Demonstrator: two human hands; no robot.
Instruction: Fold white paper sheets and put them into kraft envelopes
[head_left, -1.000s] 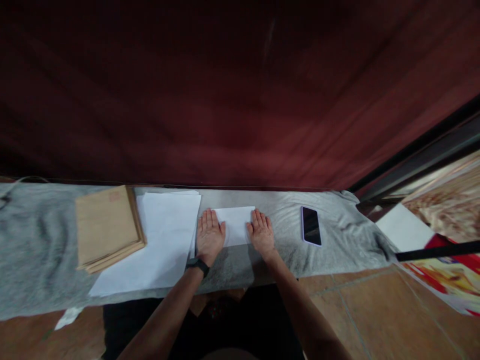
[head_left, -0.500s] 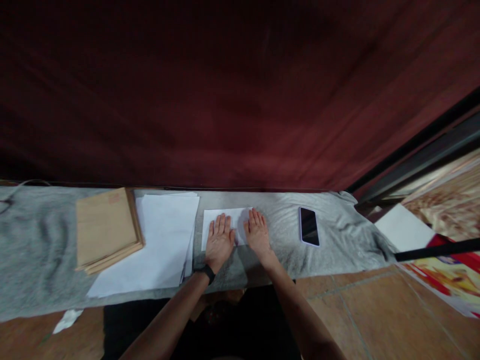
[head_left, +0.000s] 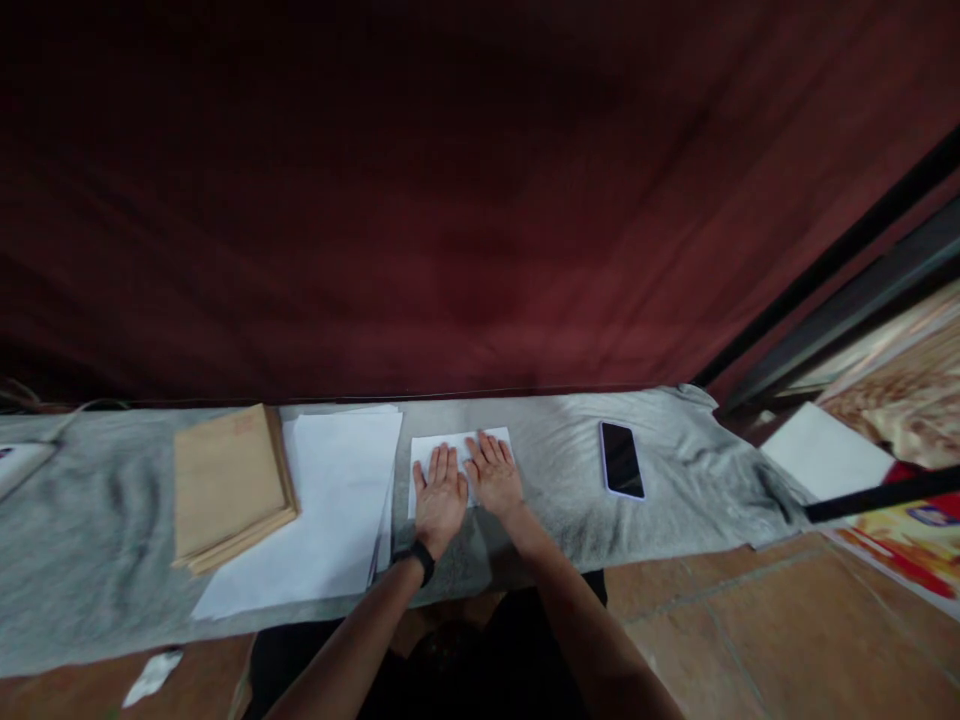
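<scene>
A small white sheet of paper, apparently folded, lies on the grey cloth in front of me. My left hand rests flat on its left half, fingers stretched out, with a dark band on the wrist. Close beside it, my right hand lies flat on the right half, fingers spread. Both palms hide much of the paper's middle and near edge. Just left of it is a stack of larger white sheets, and brown paper envelopes lie over that stack's left side.
A phone with a pale purple case lies to the right on the cloth. A dark red curtain-like surface rises behind. At far right are a dark bar and a white panel. A cable and a white device are at far left.
My right hand has slid left across the paper, closer to my left hand. The left hand stays flat on the paper. The whole view has shifted slightly.
</scene>
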